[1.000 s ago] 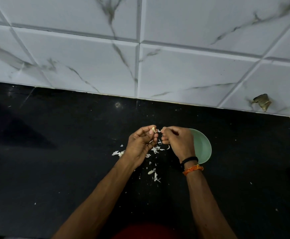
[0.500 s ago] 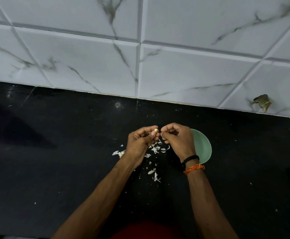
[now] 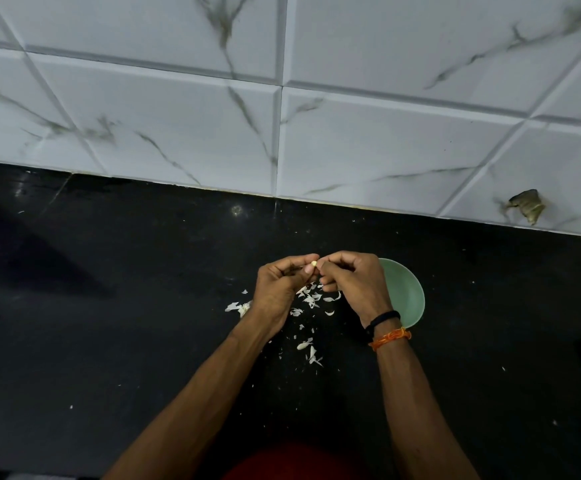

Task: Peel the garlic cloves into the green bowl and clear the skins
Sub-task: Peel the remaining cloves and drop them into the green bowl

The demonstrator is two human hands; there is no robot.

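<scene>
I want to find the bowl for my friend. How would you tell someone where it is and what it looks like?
Look at the black counter below the white tiled wall. Both hands work together near its middle, and the bowl sits just behind the right one, partly hidden by it. It is the only round, pale green thing there; the garlic skins nearby are small white flakes.

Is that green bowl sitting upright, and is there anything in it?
Upright: the green bowl shows its open inside toward the camera. The visible part looks bare, but the right hand hides the rest, so its contents cannot be told.
</scene>
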